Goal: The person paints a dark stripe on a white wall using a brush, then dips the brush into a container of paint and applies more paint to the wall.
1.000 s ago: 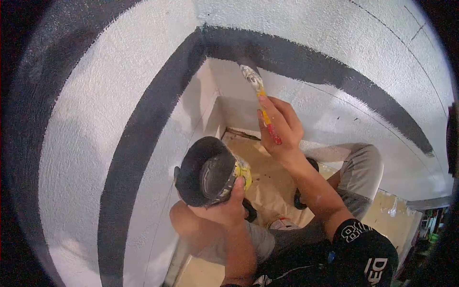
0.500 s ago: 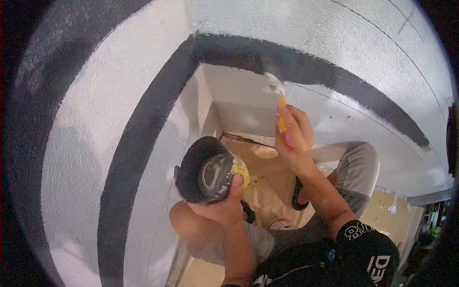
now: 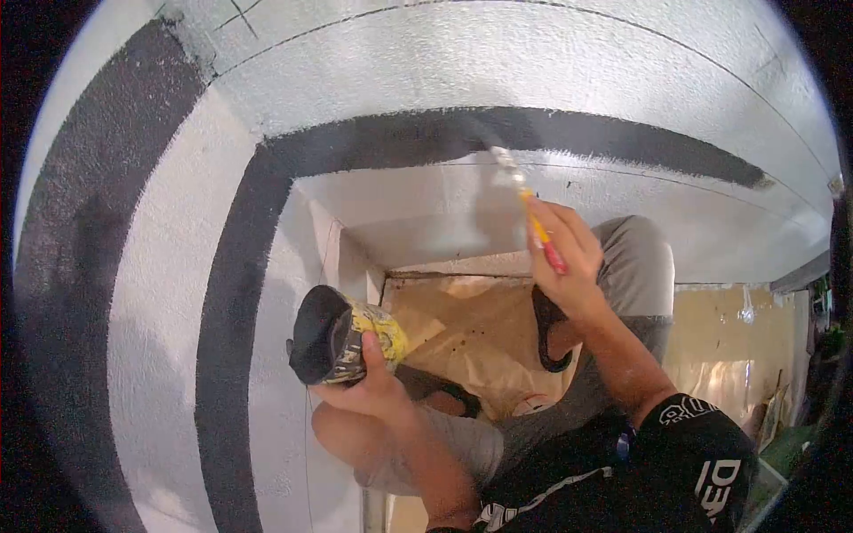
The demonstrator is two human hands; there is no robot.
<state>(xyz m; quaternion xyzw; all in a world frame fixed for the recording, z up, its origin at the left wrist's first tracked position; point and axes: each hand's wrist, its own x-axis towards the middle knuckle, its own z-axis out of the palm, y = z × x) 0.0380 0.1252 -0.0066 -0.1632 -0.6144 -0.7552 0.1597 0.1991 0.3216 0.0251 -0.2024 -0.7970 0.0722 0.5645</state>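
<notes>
A paintbrush with a yellow and red handle is pinched in my right hand. Its pale ferrule points up, and the bristle end meets the lower edge of a dark painted band on the wall. Lower left, my left hand is wrapped round a paint can, yellow-labelled and smeared with dark paint. The can is tilted, its dark mouth facing left; how much paint is inside cannot be made out.
White wall with thin pencil lines surrounds the dark bands. Brown paper covers the floor between my feet. My bent knee in grey shorts is close to the wall at right. Clutter stands at the far right.
The view has shifted, so the wall bands sit lower. The can has turned, showing more of its label. The brush's bristles remain at the dark band, along a now straighter lower edge.
</notes>
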